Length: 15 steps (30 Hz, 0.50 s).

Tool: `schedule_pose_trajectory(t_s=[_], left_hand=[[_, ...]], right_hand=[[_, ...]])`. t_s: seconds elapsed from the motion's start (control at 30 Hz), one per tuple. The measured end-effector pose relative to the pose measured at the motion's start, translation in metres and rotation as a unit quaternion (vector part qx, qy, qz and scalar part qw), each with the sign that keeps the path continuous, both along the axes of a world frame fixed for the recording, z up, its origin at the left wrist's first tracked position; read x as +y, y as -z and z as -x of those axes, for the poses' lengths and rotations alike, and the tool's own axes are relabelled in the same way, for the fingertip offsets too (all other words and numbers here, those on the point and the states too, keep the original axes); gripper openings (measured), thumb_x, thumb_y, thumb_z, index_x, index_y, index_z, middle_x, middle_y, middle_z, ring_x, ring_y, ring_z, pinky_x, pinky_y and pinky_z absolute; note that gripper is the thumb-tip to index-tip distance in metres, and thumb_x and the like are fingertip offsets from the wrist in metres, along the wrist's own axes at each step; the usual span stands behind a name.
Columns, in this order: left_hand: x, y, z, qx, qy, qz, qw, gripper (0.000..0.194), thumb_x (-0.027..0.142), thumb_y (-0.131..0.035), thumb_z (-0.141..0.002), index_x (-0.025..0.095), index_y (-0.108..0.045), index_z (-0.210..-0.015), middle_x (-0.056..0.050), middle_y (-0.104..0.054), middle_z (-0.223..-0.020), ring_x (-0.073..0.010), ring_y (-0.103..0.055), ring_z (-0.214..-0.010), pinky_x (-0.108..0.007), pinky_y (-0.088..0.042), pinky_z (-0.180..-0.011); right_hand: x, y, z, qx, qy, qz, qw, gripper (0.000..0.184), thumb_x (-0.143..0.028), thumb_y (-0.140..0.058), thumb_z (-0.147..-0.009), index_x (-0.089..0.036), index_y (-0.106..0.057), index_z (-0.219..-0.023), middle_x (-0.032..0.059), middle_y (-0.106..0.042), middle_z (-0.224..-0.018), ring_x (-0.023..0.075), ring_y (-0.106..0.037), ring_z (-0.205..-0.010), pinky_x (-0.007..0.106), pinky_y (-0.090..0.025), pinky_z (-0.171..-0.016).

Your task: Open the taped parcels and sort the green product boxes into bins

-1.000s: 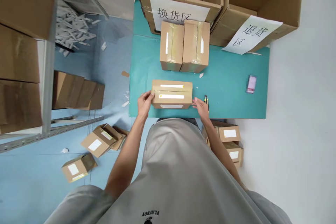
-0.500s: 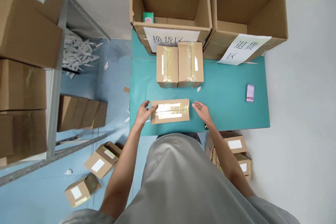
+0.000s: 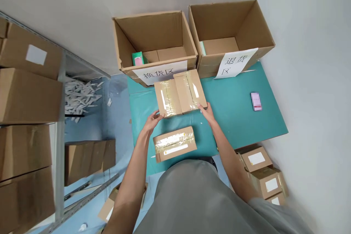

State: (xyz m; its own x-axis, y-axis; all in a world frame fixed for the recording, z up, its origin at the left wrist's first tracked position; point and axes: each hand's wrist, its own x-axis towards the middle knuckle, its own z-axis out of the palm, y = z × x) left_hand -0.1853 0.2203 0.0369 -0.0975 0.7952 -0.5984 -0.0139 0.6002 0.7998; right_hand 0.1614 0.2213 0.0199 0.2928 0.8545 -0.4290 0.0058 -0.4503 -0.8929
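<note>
Two taped cardboard boxes sit side by side, a left box and a right box, the right one set a little farther back. My left hand grips the near left corner of the left box, thumb on top. At the near right corner of the right box, my right hand has its thumb on the top and its fingers around the side. Closer to my body lies a long taped carton with white labels, touched by neither hand.
Behind stand two large open cartons, a left one holding a green box and a right one, each with a paper sign. A small pinkish item lies on the teal table. Shelving with cartons is at left.
Both hands have moved forward from beside the long carton to the two boxes and taken hold of them. The right box has shifted against the left one. My view has tilted up.
</note>
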Motion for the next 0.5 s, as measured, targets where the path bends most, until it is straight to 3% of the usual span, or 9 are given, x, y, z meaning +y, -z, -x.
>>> schedule_pose_trajectory(t_s=[0.17,0.33,0.43,0.5], left_hand=[[-0.001,0.014,-0.062,-0.054,0.007,-0.003,0.999,0.091,0.046,-0.108,-0.066,0.013,-0.072,-0.142,-0.018,-0.085,-0.125,-0.037,-0.078,-0.13,-0.055,-0.057,-0.124],[0.028,0.014,-0.124,-0.047,-0.002,-0.046,0.998,0.083,0.045,-0.103,-0.078,0.011,-0.069,-0.146,-0.023,-0.079,-0.141,-0.038,-0.074,-0.137,-0.055,-0.059,-0.12],[0.034,0.005,-0.123,0.009,0.03,-0.041,0.999,0.081,0.045,-0.097,-0.085,0.009,-0.066,-0.15,-0.026,-0.077,-0.144,-0.039,-0.074,-0.136,-0.055,-0.058,-0.12],[0.022,0.0,-0.104,0.079,0.051,-0.055,0.994,0.079,0.046,-0.091,-0.091,0.007,-0.064,-0.154,-0.029,-0.071,-0.153,-0.0403,-0.071,-0.142,-0.056,-0.053,-0.125]], right_hand=[[-0.009,0.0,-0.06,-0.025,0.05,0.055,0.997,0.078,-0.064,-0.08,-0.09,-0.019,-0.063,-0.151,0.0183,-0.074,-0.151,0.0296,-0.08,-0.118,0.037,-0.068,-0.091],[0.027,-0.004,-0.096,-0.063,0.066,0.055,0.994,0.073,-0.063,-0.075,-0.097,-0.016,-0.065,-0.151,0.0194,-0.074,-0.15,0.0297,-0.079,-0.12,0.04,-0.068,-0.095],[0.025,0.0,-0.104,-0.075,0.041,0.064,0.994,0.079,-0.07,-0.071,-0.097,-0.014,-0.065,-0.153,0.0206,-0.072,-0.151,0.0305,-0.076,-0.13,0.045,-0.065,-0.106],[0.001,0.009,-0.105,-0.108,0.007,0.036,0.993,0.089,-0.077,-0.072,-0.092,-0.011,-0.064,-0.151,0.0237,-0.072,-0.148,0.0325,-0.073,-0.136,0.05,-0.06,-0.114]])
